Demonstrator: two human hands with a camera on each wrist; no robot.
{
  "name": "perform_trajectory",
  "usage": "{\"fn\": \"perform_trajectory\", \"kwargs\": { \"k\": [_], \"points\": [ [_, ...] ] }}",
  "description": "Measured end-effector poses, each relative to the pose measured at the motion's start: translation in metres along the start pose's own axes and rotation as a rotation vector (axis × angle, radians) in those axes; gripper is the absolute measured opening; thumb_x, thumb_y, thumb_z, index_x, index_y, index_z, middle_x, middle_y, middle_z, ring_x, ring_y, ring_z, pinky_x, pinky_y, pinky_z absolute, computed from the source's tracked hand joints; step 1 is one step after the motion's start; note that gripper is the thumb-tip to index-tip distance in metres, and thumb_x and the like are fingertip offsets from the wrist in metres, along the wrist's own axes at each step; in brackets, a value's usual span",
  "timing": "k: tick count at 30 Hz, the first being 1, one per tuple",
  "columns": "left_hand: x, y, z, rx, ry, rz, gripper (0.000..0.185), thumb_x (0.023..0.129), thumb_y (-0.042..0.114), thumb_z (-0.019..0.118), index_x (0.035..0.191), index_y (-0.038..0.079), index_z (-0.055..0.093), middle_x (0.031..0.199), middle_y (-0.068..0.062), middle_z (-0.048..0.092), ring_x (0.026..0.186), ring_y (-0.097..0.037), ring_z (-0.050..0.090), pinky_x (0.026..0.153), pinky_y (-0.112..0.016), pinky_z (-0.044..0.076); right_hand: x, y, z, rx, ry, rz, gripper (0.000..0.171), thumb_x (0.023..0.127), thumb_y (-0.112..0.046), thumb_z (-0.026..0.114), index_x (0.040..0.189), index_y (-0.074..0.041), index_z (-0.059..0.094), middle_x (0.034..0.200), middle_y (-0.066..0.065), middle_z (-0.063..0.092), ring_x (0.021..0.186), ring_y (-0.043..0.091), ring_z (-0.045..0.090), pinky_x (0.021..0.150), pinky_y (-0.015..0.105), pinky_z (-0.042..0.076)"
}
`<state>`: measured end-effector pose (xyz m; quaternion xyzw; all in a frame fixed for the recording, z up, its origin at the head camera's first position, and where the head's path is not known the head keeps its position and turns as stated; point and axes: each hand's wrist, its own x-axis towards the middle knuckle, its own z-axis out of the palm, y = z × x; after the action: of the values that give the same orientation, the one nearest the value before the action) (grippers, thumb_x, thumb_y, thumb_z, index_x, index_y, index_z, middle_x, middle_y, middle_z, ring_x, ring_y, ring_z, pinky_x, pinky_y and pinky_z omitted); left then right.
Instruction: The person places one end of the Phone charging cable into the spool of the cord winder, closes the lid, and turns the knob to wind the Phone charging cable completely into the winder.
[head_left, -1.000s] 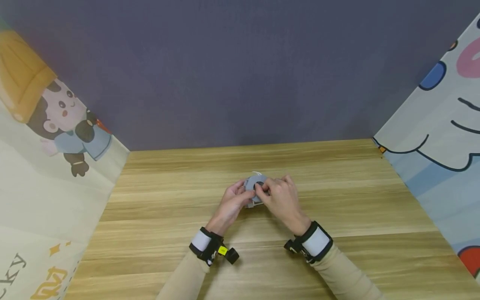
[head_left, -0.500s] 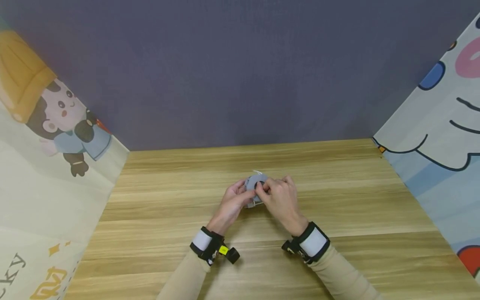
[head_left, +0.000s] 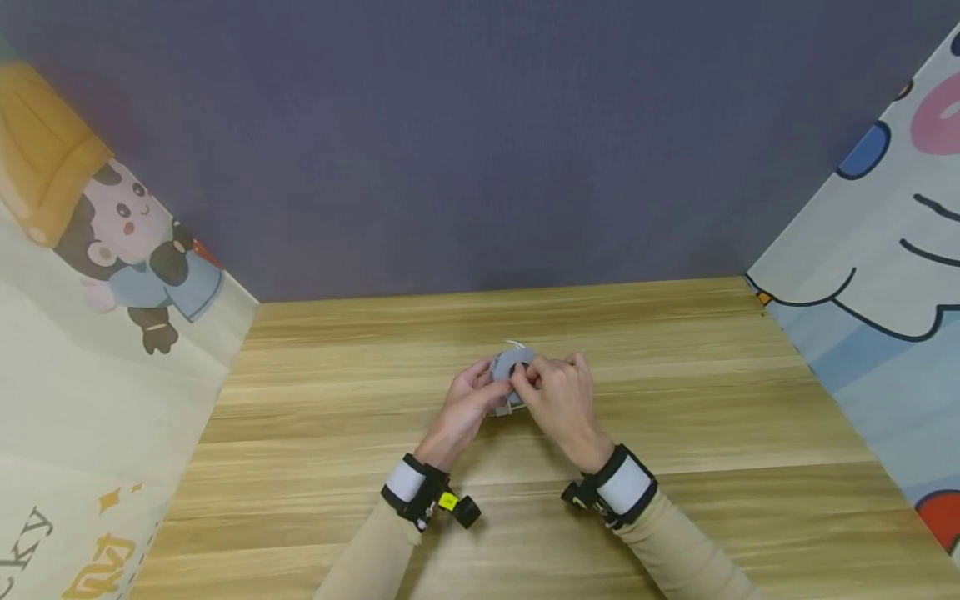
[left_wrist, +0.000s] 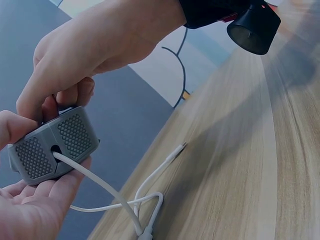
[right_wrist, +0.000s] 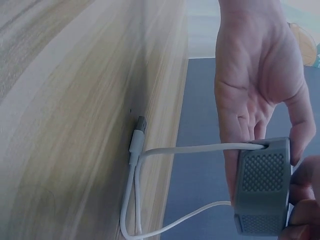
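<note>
A grey cable winder (head_left: 504, 364) with a dark round centre is between the two hands over the table. My left hand (head_left: 461, 408) grips it, thumb on the upper face and fingers spread beneath. The thumb and curled fingers of my right hand (head_left: 562, 404) pinch at the centre; their tips are partly hidden in the left wrist view. The winder's side (left_wrist: 75, 135) has textured grip patches with a slot between them. From the slot runs a white cable (left_wrist: 95, 177). In the right wrist view a USB plug (right_wrist: 137, 134) at a cable end lies close to the tabletop.
The wood-grain table (head_left: 315, 467) stretches around both hands. A dark blue-grey panel (head_left: 480, 150) rises behind it. Cartoon-printed panels stand at the left (head_left: 97, 400) and right (head_left: 885, 283). Each wrist wears a black strap with a small camera.
My right hand and wrist have shifted slightly left, with the thumb and fingers moving a little at the winder's centre. The left hand stays nearly still, keeping its hold.
</note>
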<state>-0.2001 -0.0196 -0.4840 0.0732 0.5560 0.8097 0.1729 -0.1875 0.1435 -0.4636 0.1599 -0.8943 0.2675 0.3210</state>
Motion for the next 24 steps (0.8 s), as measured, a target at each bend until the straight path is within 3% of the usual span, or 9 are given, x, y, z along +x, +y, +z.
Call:
{"fn": "perform_trajectory", "kwargs": {
  "k": [9,16,20,24],
  "points": [
    [-0.001,0.0,-0.004,0.004,0.006,-0.005,0.061,0.098,0.001,0.059,0.154,-0.007,0.037,0.15,-0.027,0.051,0.117,-0.016,0.067,0.097,-0.03,0.058,0.0,0.007,-0.003,0.021,-0.028,-0.109,0.023,0.091,-0.015,0.074,0.07,-0.011,0.064,0.058,-0.004,0.056,0.051,0.012,0.045,0.064,0.036,0.035],
    [-0.001,0.0,-0.005,0.013,0.004,0.01,0.062,0.097,-0.001,0.058,0.154,-0.01,0.036,0.151,-0.029,0.049,0.117,-0.016,0.067,0.093,-0.025,0.058,0.0,0.017,-0.005,0.066,-0.068,-0.214,0.01,0.09,-0.014,0.075,0.094,-0.01,0.068,0.078,-0.001,0.066,0.065,0.012,0.055,0.067,0.034,0.038],
    [0.0,-0.001,-0.006,0.017,-0.008,0.012,0.061,0.097,-0.001,0.057,0.153,-0.01,0.036,0.151,-0.029,0.049,0.113,-0.012,0.068,0.093,-0.025,0.058,0.001,0.021,-0.009,0.053,-0.116,-0.277,0.017,0.09,-0.013,0.076,0.106,-0.012,0.072,0.09,0.001,0.068,0.07,0.014,0.057,0.072,0.035,0.041],
    [-0.001,-0.001,-0.006,0.015,-0.015,0.014,0.061,0.099,0.0,0.057,0.154,-0.009,0.035,0.152,-0.028,0.048,0.116,-0.015,0.067,0.093,-0.025,0.058,0.002,0.024,-0.013,0.025,-0.171,-0.329,0.018,0.09,-0.012,0.076,0.108,-0.015,0.075,0.093,0.001,0.064,0.074,0.016,0.054,0.073,0.035,0.039]
  ]
}}
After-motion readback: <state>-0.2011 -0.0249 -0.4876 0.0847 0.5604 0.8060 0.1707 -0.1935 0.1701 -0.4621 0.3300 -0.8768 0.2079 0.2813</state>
